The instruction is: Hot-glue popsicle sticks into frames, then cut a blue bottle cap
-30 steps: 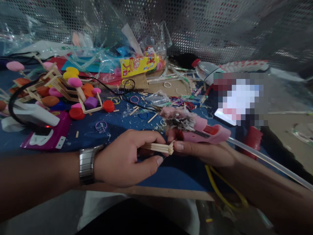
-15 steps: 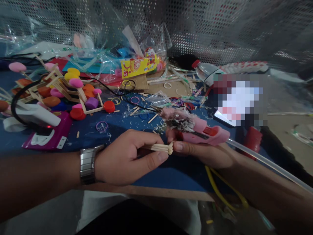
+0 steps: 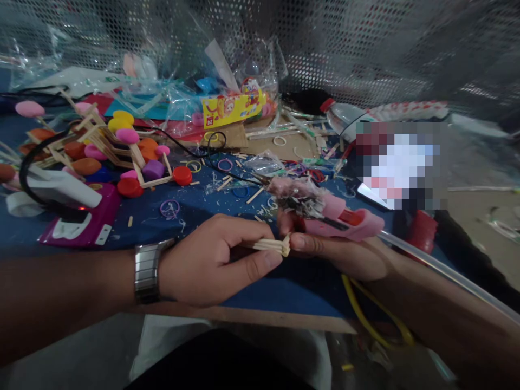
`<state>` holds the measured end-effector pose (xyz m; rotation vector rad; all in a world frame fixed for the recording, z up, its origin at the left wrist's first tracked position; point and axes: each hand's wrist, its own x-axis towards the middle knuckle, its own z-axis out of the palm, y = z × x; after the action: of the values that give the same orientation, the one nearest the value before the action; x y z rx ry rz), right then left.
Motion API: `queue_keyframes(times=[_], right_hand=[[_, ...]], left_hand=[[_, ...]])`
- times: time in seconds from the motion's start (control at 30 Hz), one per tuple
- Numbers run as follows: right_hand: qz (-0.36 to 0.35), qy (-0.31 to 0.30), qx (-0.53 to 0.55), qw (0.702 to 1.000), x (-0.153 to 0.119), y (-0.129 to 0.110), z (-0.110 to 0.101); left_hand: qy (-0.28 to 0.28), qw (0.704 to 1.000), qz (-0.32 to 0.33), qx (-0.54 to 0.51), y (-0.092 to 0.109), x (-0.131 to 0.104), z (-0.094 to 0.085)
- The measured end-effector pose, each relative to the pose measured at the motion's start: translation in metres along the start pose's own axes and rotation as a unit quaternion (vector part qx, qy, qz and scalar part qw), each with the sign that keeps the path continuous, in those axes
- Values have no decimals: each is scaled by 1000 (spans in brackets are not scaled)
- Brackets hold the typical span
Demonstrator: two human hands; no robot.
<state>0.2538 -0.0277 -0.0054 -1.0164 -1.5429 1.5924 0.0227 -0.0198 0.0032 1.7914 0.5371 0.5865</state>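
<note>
Between the thumb and fingers of my left hand (image 3: pixel 215 260) is a small bundle of pale wooden sticks (image 3: pixel 270 245), its end sticking out to the right. My right hand (image 3: pixel 325 250) has its thumb tip against that end. A pink glue gun (image 3: pixel 341 216) with a fuzzy, stringy front rests in or over my right hand, nozzle pointing left, a long clear glue stick (image 3: pixel 439 265) running out behind. The fingers of my right hand are mostly hidden under the gun. Nearby on the blue table lie loose sticks (image 3: pixel 255 195) and rubber bands (image 3: pixel 169 209).
At the left stand stick structures with coloured pieces (image 3: pixel 128 135) and a purple power strip (image 3: pixel 87 219) with a white plug. Behind are a yellow wrapper (image 3: pixel 233 111), plastic bags and cardboard. A bottle (image 3: pixel 345 119), a blurred lit screen (image 3: pixel 400 168) and a red object (image 3: pixel 422 230) are at right.
The whole view has shifted very slightly. Both hands, the stick bundle and the glue gun keep nearly the same positions relative to each other.
</note>
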Motion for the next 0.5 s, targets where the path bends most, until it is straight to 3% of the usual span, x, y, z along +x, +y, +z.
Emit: queue_keyframes(times=[0.5], right_hand=[[13,0,-29,999,1,-3,1]], left_hand=[[2,1000,4,9,-1,1,1]])
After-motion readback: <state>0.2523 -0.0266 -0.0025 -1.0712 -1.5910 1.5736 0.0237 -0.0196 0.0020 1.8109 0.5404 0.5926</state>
